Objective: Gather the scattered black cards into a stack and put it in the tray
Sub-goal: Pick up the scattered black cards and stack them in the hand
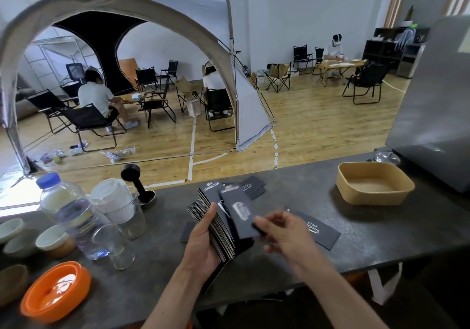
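The bench (292, 272) is dark grey and stands in a hall with wooden floor and a grey tent (157, 23). On the bench a plastic bottle (68, 214) is at the left and the tan tray (375, 183) at the right. The black cards carry white print. The left hand (203, 247) grips a thick stack (216, 229) above the bench. The right hand (284, 232) pinches one card (241, 214) against the stack. Loose cards (315, 228) lie flat on the bench.
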